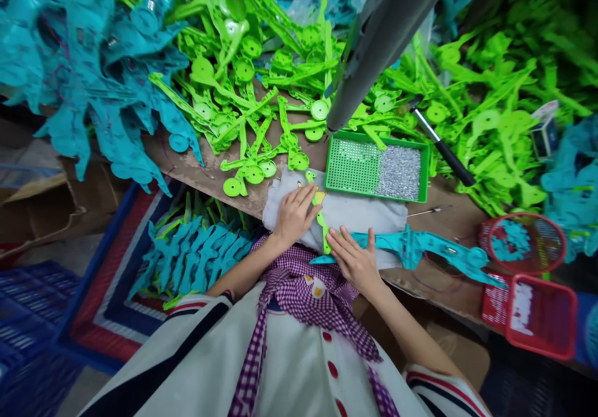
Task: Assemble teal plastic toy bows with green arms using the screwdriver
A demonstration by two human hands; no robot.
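Note:
A long lime-green plastic part [323, 227] with a rounded end lies across a grey cloth [374, 214] in front of me. My left hand [295, 214] lies flat against its left side, fingers stretched out, fingertips near its far end. My right hand [355, 260] has its fingers extended and touches the near end of the lime part, thumb raised. Under and beside the right hand runs a long turquoise plastic body [411, 247], its pointed tip showing left of the fingers. What lies beneath both palms is hidden.
A green tray [329, 180] of small metal pieces sits beyond the cloth, below a grey tool [378, 49] hanging down. A hammer [441, 146], red baskets [565, 317], lime parts [243, 68] and turquoise parts [93, 93] surround it. A blue-red crate [103, 292] holds finished-looking pieces.

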